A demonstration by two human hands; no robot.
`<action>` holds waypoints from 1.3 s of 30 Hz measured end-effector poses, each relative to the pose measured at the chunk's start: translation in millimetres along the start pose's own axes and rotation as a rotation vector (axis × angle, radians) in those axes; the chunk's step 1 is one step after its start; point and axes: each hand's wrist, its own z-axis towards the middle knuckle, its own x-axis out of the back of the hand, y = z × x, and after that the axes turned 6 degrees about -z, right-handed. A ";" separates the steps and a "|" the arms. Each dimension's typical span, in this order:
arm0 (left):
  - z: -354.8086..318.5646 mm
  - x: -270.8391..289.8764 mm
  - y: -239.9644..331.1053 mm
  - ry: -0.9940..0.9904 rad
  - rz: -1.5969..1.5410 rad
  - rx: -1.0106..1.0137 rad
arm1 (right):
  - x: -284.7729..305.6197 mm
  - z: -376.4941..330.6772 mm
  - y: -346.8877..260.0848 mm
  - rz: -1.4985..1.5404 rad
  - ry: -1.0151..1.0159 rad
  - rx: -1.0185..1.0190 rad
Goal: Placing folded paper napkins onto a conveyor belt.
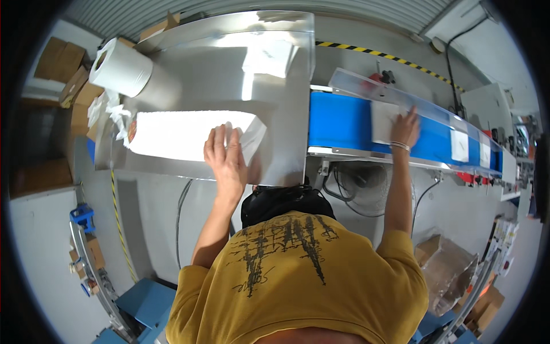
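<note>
Though near edge [183, 175], room behind stack [177, 135].

A ribbed grey shutter [120, 23] spans the top of the frame above a pale grey floor [154, 223], which black-and-yellow striped tape [395, 57] crosses at the upper right, and a whitish wall [507, 46] rises in the upper right corner. Bright light glares off the steel table [200, 74] at upper centre-left, with brown cardboard boxes [60, 60] near the left edge and blue furniture [146, 301] at the lower left. Right of centre stands a fan with a round wire guard [372, 189], and a clear plastic bag [450, 278] sits beside more cardboard at the lower right.
</note>
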 end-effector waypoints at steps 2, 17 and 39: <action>-1.3 2.1 0.6 -0.008 -0.030 0.008 | 25.9 -1.9 -13.5 -0.378 0.241 0.000; 4.6 11.9 -16.2 -0.066 -0.009 0.092 | 56.0 -85.1 -162.3 1.205 -0.814 0.085; 7.7 18.1 -34.7 -0.077 -0.024 0.082 | 43.1 -94.3 -168.7 1.196 -0.815 0.108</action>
